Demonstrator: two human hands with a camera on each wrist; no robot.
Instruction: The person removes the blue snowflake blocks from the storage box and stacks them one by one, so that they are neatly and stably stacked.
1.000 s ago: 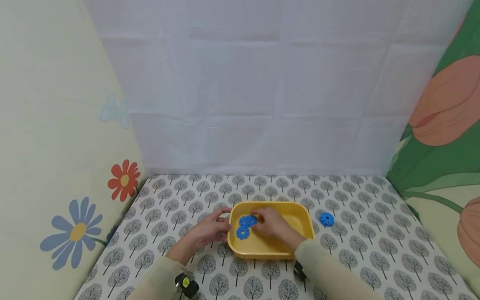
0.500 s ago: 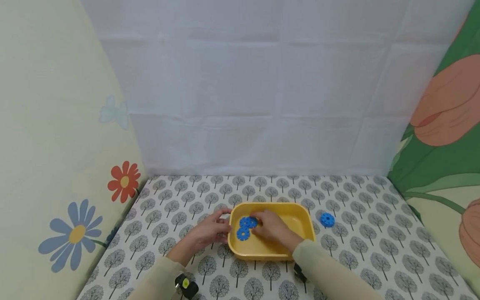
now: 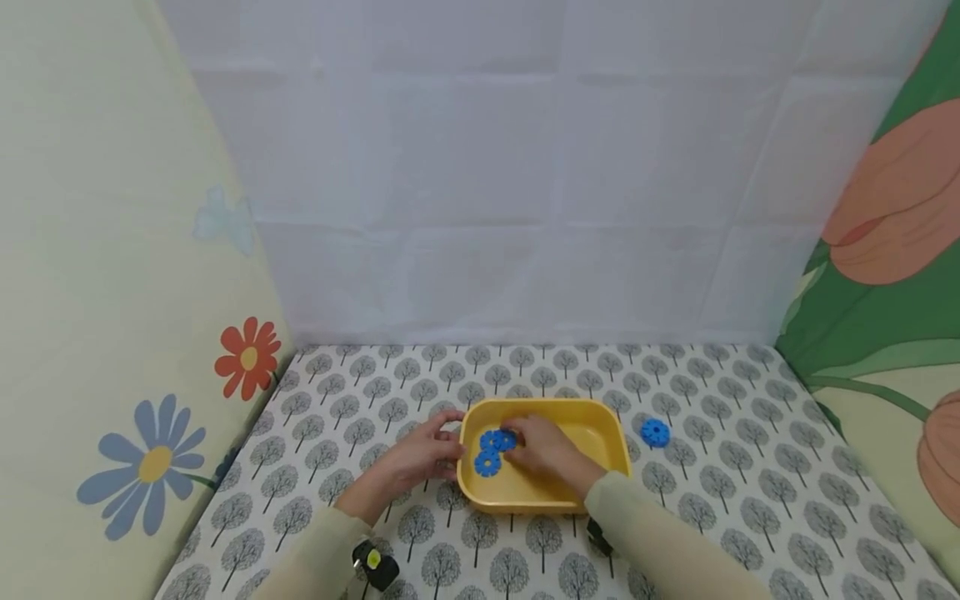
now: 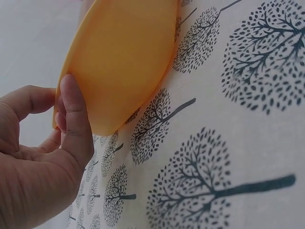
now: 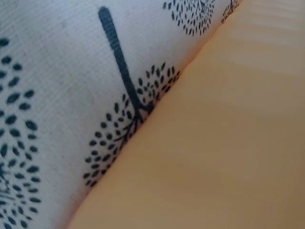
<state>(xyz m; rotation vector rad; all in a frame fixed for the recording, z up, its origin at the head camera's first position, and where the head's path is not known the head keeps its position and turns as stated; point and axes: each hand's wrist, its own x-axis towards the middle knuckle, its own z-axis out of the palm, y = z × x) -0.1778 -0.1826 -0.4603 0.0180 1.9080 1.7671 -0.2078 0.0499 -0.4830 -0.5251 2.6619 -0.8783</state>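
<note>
A yellow tray (image 3: 540,495) stands on the tree-print cloth, with a few blue notched discs (image 3: 487,463) at its left end. My left hand (image 3: 415,457) holds that end; in the left wrist view its thumb (image 4: 74,102) lies against the outer wall and the other fingers are at the rim. Inside the tray, my right hand (image 3: 545,450) has thumb and index finger around the right side of the rightmost disc (image 3: 507,439). That disc overlaps its neighbour in this view. The right wrist view is filled by the tray's wall (image 5: 214,143) and hides the right hand.
Another blue notched disc (image 3: 656,432) lies on the cloth (image 3: 720,500) to the right of the tray. A white sheet (image 3: 465,183) hangs behind, and flower-painted panels (image 3: 150,462) flank the table on both sides.
The view has shifted slightly. Both hands keep their places at the tray, and the rightmost disc in it has barely moved under the right fingers.
</note>
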